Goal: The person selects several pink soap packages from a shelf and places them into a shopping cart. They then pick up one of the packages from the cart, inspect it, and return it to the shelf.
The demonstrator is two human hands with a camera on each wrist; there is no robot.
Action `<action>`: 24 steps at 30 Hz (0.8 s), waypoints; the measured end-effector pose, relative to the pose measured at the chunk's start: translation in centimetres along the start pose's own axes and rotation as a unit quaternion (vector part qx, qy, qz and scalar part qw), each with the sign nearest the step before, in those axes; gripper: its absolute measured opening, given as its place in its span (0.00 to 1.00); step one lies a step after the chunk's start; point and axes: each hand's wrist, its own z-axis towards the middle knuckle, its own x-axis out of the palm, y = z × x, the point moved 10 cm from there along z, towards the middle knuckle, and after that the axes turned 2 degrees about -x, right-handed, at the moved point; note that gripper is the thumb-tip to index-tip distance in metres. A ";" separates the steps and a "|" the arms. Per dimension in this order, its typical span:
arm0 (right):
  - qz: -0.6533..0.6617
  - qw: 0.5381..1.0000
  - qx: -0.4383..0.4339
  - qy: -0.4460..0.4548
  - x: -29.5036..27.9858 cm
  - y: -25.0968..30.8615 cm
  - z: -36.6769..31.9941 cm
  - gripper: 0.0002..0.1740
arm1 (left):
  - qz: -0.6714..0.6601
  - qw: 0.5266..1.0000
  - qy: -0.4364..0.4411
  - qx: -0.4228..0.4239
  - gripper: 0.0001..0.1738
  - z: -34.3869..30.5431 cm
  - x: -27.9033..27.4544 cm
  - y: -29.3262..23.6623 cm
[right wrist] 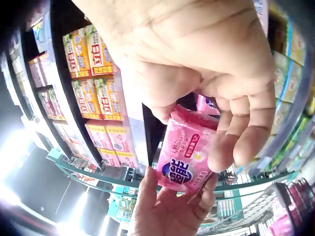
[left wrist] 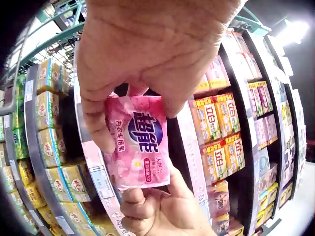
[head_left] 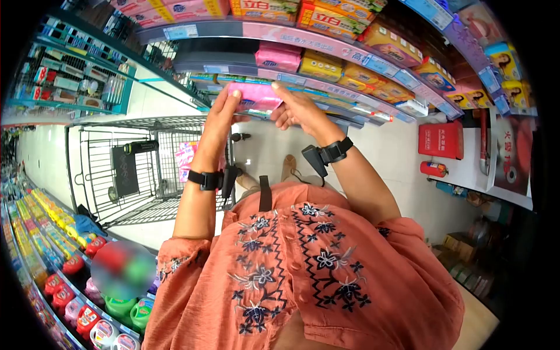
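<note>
Both hands hold a pink wrapped laundry soap bar (head_left: 254, 96) out in front of the body, close to the shelves. My left hand (head_left: 220, 111) grips one end, thumb on the near face. At the other end my right hand (head_left: 300, 109) pinches the wrapper between thumb and fingers. Seen from the left wrist, the printed front of the soap bar (left wrist: 140, 142) faces the camera, with dark blue lettering. In the right wrist view the soap bar (right wrist: 187, 152) lies tilted between the two hands.
A wire shopping cart (head_left: 123, 169) stands to the left, with pink packages (head_left: 185, 158) inside. Shelves of boxed soap (head_left: 326, 20) rise ahead. A red fire extinguisher box (head_left: 440, 140) stands at the right, and bottles (head_left: 87, 321) line the shelf at lower left.
</note>
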 end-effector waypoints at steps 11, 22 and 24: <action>0.010 0.983 -0.135 -0.123 -7.3 6.7 2.2 0.33 | 0.189 0.965 0.040 0.177 0.37 9.5 5.9 -5.3; 0.032 0.982 -0.138 -0.123 -8.8 6.5 3.0 0.34 | 0.140 0.975 0.004 0.175 0.40 11.8 5.6 -5.0; 0.036 0.982 -0.141 -0.120 -8.9 6.3 3.1 0.34 | 0.153 0.970 -0.006 0.191 0.39 12.3 4.8 -4.8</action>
